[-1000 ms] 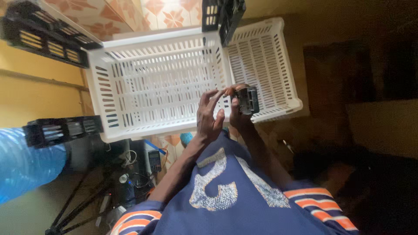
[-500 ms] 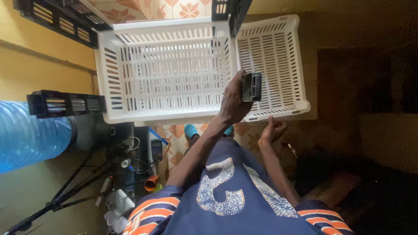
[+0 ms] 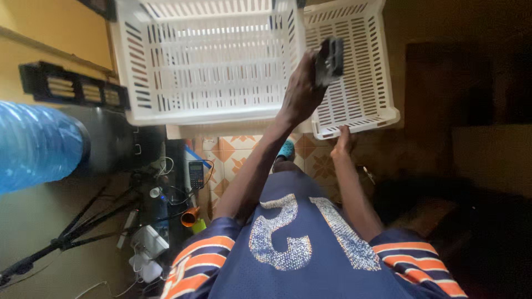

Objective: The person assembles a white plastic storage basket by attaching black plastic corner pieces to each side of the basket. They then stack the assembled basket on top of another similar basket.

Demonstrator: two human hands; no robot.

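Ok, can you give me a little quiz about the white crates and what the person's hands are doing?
1. Pick one: what does the left hand hold up?
A) a red ball
B) a small black ridged plastic block
C) a green spoon

2. True or false: the right hand is reaching deep inside the large white slotted plastic crate.

3. Fill the gap: the big rounded plastic bottle at the left edge is coloured ____.

Key
1. B.
2. False: it touches the rim of the smaller white perforated plastic crate beside the large one.
3. Blue.
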